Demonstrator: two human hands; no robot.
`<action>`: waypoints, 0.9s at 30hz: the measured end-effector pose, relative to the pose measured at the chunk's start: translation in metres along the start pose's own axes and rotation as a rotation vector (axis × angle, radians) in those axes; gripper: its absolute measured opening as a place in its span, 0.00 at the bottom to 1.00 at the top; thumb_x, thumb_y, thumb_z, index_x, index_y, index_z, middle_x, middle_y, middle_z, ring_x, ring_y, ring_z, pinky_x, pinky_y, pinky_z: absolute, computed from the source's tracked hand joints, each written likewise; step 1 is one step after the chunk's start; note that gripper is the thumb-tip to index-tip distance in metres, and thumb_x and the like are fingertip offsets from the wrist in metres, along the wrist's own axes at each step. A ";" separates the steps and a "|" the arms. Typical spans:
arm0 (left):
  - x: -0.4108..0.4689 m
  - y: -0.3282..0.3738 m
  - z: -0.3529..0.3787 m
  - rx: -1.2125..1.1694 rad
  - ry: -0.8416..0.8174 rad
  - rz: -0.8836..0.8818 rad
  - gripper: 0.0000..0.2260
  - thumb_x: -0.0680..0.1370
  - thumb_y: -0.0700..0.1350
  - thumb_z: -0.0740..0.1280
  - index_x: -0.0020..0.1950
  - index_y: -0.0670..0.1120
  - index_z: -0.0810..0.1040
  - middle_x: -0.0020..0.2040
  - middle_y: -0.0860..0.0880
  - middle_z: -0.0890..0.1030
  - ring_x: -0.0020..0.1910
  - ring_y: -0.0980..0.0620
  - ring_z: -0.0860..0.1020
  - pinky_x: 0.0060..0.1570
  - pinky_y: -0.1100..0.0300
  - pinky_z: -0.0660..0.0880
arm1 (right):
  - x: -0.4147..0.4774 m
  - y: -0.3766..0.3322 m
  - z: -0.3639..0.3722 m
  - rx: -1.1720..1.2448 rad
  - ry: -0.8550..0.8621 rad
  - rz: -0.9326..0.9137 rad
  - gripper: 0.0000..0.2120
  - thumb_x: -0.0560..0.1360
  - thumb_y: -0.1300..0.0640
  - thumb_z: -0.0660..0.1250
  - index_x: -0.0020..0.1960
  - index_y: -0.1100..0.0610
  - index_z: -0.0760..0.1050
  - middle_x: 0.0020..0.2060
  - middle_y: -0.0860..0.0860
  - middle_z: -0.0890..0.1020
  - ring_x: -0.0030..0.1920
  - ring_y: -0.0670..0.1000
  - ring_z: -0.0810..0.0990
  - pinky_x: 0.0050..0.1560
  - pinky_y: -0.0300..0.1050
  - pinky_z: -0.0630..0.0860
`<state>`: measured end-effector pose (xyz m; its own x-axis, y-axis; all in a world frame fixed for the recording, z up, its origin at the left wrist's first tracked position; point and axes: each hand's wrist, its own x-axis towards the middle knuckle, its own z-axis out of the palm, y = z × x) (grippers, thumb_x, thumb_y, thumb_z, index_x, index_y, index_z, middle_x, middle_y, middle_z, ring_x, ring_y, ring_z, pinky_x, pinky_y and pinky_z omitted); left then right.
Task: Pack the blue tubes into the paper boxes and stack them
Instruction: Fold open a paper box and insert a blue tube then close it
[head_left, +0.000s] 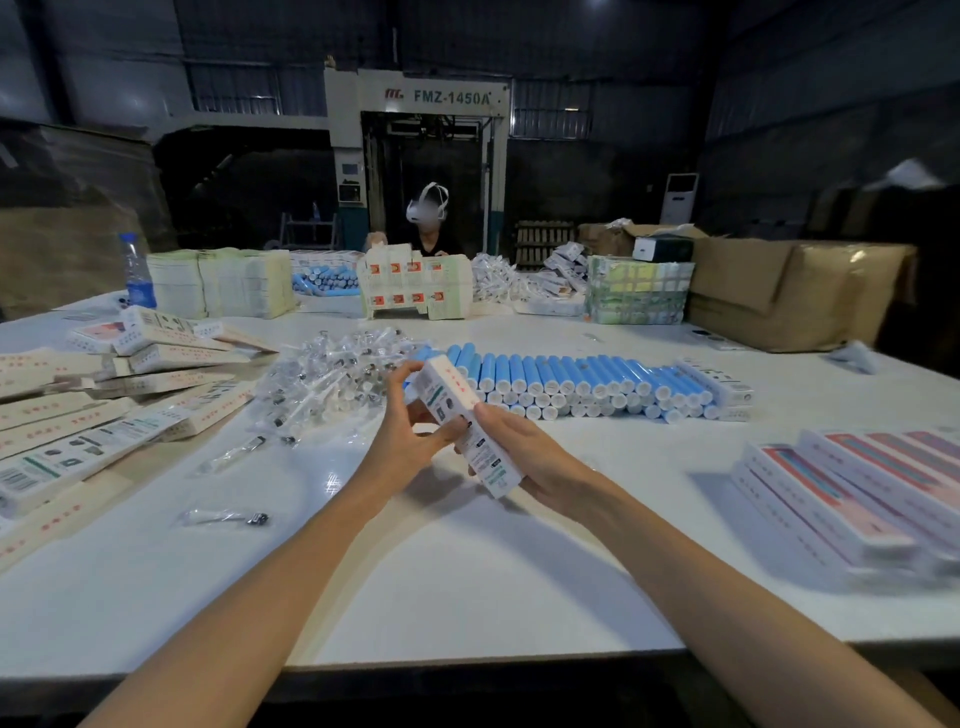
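Both my hands hold one long white paper box above the middle of the white table. My left hand grips its far upper end with the fingers curled around it. My right hand cups its near lower end from the right. Whether a tube is inside the box is hidden. Behind the box lies a row of blue tubes with white caps, stacked in layers. A stack of packed boxes with pink faces lies at the right. Flat and folded empty boxes lie scattered at the left.
A heap of clear plastic-wrapped small parts lies left of the tubes, with two loose ones nearer me. A person works at the far side behind cartons, more tubes and a water bottle. Brown cardboard boxes stand far right.
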<state>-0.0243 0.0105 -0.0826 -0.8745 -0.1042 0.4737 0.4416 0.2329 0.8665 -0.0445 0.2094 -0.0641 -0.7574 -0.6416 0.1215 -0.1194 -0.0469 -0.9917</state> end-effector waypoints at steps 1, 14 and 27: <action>0.001 -0.003 0.002 0.049 -0.015 0.000 0.39 0.71 0.54 0.79 0.74 0.71 0.60 0.59 0.46 0.82 0.56 0.52 0.85 0.48 0.55 0.85 | -0.005 -0.002 -0.002 -0.127 0.062 -0.024 0.16 0.83 0.39 0.64 0.65 0.44 0.82 0.53 0.47 0.85 0.51 0.49 0.83 0.51 0.46 0.83; -0.011 -0.016 0.005 0.559 -0.340 0.107 0.12 0.83 0.41 0.70 0.54 0.59 0.85 0.51 0.56 0.84 0.51 0.54 0.81 0.54 0.51 0.79 | -0.149 -0.028 -0.126 -1.502 1.015 0.144 0.20 0.81 0.39 0.66 0.64 0.52 0.78 0.57 0.53 0.80 0.57 0.56 0.78 0.47 0.50 0.72; -0.012 -0.014 0.003 0.573 -0.358 0.102 0.12 0.82 0.40 0.72 0.51 0.58 0.86 0.49 0.56 0.84 0.51 0.57 0.81 0.53 0.58 0.77 | -0.197 -0.020 -0.159 -1.868 1.180 0.435 0.20 0.81 0.43 0.67 0.65 0.55 0.80 0.66 0.58 0.76 0.65 0.61 0.74 0.63 0.59 0.71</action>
<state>-0.0205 0.0111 -0.1012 -0.8902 0.2487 0.3818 0.4356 0.7103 0.5530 0.0051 0.4587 -0.0612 -0.7347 0.2224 0.6409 0.3643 0.9263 0.0961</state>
